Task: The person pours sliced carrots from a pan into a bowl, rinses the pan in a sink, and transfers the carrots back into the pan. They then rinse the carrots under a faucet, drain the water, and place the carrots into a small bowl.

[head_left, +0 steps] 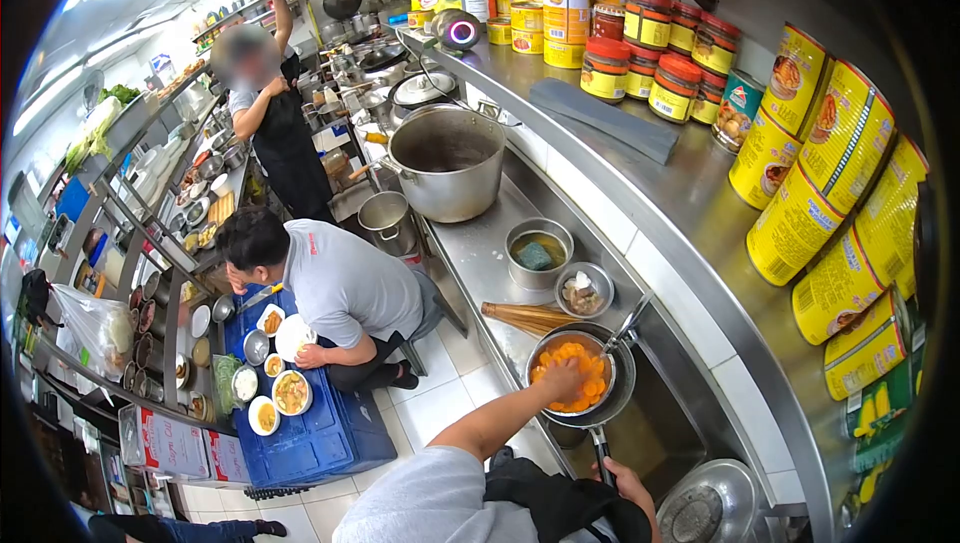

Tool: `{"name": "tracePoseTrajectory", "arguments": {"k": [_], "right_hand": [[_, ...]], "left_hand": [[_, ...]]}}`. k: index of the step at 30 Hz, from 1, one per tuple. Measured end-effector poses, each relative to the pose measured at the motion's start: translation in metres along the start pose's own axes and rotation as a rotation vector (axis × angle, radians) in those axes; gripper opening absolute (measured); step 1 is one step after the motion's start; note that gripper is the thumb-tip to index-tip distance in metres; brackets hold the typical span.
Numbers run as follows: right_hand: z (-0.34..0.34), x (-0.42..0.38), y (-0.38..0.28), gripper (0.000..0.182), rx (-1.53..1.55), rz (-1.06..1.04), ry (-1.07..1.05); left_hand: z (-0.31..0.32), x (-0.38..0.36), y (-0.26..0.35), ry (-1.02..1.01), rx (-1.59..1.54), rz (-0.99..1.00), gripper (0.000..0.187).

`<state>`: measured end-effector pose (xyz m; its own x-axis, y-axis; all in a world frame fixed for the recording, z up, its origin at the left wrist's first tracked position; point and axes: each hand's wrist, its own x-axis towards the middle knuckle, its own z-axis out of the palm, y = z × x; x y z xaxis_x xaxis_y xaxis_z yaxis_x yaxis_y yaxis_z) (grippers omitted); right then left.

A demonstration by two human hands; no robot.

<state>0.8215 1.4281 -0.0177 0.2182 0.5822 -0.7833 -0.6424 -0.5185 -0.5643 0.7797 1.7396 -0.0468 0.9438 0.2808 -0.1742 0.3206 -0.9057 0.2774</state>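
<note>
Orange carrot slices (pixel 590 355) fill a round metal vessel with a dark pan (pixel 622 405) around its lower side, at the sink's edge. My left hand (pixel 562 383) reaches down into the slices, its fingertips hidden among them. My right hand (pixel 628 486) is closed around the pan's black handle (pixel 601 448), close to my apron. A metal utensil (pixel 630 317) leans on the vessel's far rim. Beside it lie a bundle of thin wooden sticks (pixel 535 320) and a small bowl of pale pieces (pixel 583 293).
A pot with a green scouring pad (pixel 535 255) and a large stockpot (pixel 445 168) stand along the counter. Cans and jars (pixel 640 71) line the shelf above. One person (pixel 340 283) sits by blue crates (pixel 300 443) bearing food; another (pixel 285 133) stands farther back.
</note>
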Motion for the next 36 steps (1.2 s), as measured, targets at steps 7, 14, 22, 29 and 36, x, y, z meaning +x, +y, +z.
{"name": "tracePoseTrajectory", "arguments": {"k": [7, 14, 22, 29, 36], "right_hand": [[0.006, -0.006, -0.003, 0.039, -0.045, -0.042, -0.001], [-0.004, 0.005, 0.007, 0.036, -0.003, -0.053, -0.076], [-0.005, 0.008, 0.010, 0.038, -0.014, -0.040, -0.070], [-0.005, 0.008, 0.011, 0.037, 0.012, -0.053, -0.093], [-0.005, 0.006, 0.008, 0.035, 0.025, -0.040, -0.139]], "left_hand": [[0.006, 0.010, -0.011, 0.078, 0.021, -0.162, 0.032], [-0.013, 0.007, -0.018, -0.030, -0.054, -0.005, 0.047], [-0.016, 0.001, 0.023, -0.122, -0.159, 0.133, 0.051], [0.008, 0.012, -0.021, 0.104, -0.108, 0.027, 0.054], [0.014, 0.003, -0.010, 0.074, -0.182, 0.192, 0.045]]}}
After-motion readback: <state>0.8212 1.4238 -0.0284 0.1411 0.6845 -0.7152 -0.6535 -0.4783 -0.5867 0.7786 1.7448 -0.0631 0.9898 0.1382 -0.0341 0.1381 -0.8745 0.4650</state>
